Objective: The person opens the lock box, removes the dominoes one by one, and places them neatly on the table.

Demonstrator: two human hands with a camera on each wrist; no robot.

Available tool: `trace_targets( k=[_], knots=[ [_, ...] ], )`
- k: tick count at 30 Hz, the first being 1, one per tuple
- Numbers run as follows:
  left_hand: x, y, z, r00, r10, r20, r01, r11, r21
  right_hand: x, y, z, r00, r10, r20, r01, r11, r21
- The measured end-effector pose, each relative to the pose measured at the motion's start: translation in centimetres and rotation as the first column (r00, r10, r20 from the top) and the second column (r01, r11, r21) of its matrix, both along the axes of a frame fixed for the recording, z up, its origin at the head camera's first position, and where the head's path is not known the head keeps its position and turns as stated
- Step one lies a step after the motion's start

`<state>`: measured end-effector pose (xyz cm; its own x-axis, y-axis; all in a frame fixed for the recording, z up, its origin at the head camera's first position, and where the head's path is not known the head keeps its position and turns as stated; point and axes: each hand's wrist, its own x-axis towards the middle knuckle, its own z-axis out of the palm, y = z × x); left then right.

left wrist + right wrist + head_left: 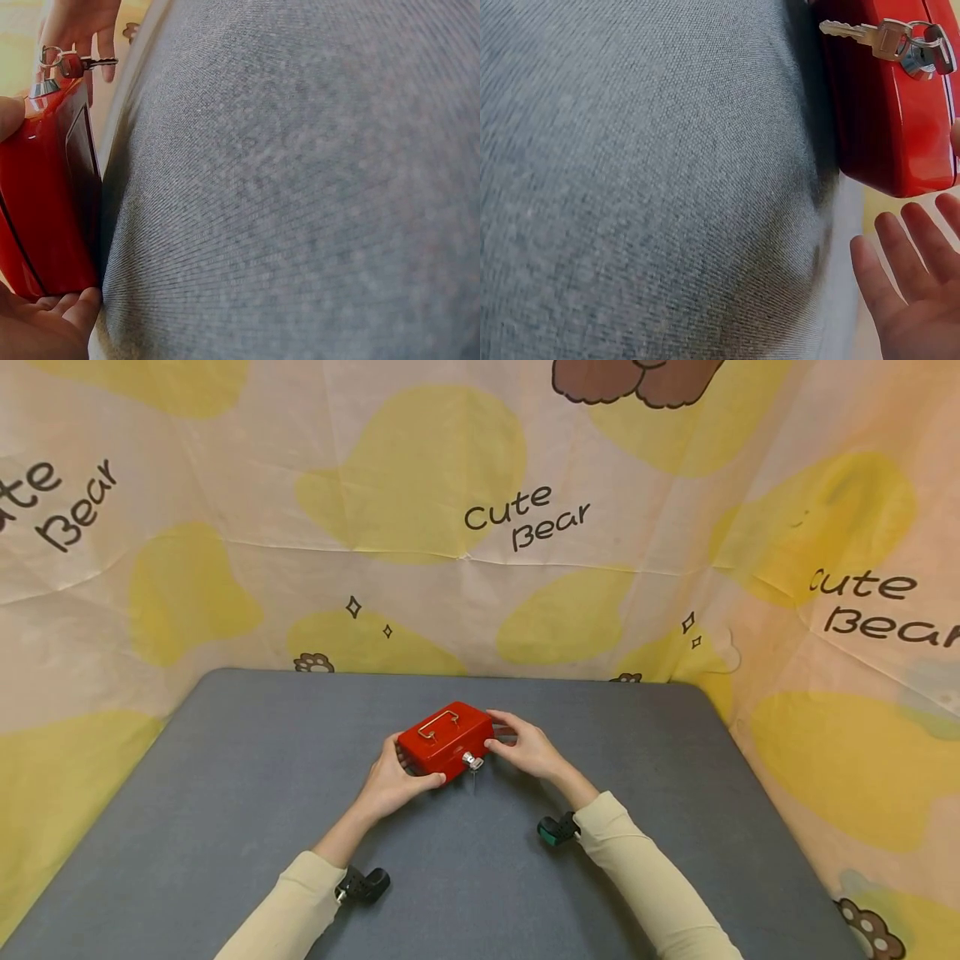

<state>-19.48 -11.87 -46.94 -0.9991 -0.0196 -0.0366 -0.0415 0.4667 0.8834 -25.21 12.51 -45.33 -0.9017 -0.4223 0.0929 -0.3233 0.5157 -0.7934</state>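
A red metal cash box (448,739) with a thin gold carrying handle (438,724) on its lid is over the far middle of the grey table. My left hand (393,783) grips its left end, thumb on the front and fingers around the end. Part of the box's underside shows in the left wrist view, tilted up from the cloth. My right hand (529,750) is at the right end, its thumb at the front corner. Its other fingers (904,255) are extended and apart from the box. Keys (889,39) on a ring hang from the front lock (918,60).
Grey cloth covers the table (450,877). Behind it and along the sides hangs a yellow and cream curtain (420,477) printed with "Cute Bear". A black wrist device (365,885) sits at the left sleeve, and another (557,829) at the right one.
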Motion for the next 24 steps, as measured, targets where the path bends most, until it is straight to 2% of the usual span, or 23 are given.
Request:
trace_targets(
  k=[10,24],
  knots=[
    [0.06,-0.08,-0.03,1.0,-0.012,0.0,0.012,1.0,0.011,-0.19,-0.59,-0.19,0.998,0.05,0.03,-0.05,0.999,-0.001],
    [0.07,-0.15,-0.08,1.0,-0.011,-0.001,0.011,1.0,0.004,-0.61,-1.07,-0.85,0.997,0.039,0.06,-0.039,0.999,-0.012]
  ],
)
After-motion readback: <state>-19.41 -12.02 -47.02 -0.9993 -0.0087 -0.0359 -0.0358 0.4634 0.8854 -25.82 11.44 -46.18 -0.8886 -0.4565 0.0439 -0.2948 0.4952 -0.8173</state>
